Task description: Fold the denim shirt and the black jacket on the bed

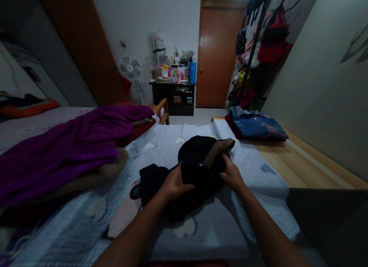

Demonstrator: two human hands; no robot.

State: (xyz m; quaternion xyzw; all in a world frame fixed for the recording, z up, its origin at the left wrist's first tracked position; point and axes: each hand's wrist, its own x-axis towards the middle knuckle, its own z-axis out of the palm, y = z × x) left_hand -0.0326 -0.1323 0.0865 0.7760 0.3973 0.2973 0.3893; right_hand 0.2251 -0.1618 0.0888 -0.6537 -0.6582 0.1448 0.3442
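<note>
A black garment [198, 175] with a brown band [216, 151] and a small shiny button lies bunched on the light blue patterned bedspread [161, 140]. At its left side my left hand [176, 184] grips the cloth, thumb on top and the other fingers hidden in the fabric. My right hand [230, 172] pinches the garment's right edge just below the brown band. Part of the black cloth spreads to the left, beside a pink flat item [124, 217] that my left forearm partly covers.
Purple clothing [71, 144] is heaped at the left. A folded blue denim garment [257, 123] rests on the wooden ledge [276, 156] at the right. Farther back are a fan [130, 67], a dark cabinet [172, 100] and a door [218, 56].
</note>
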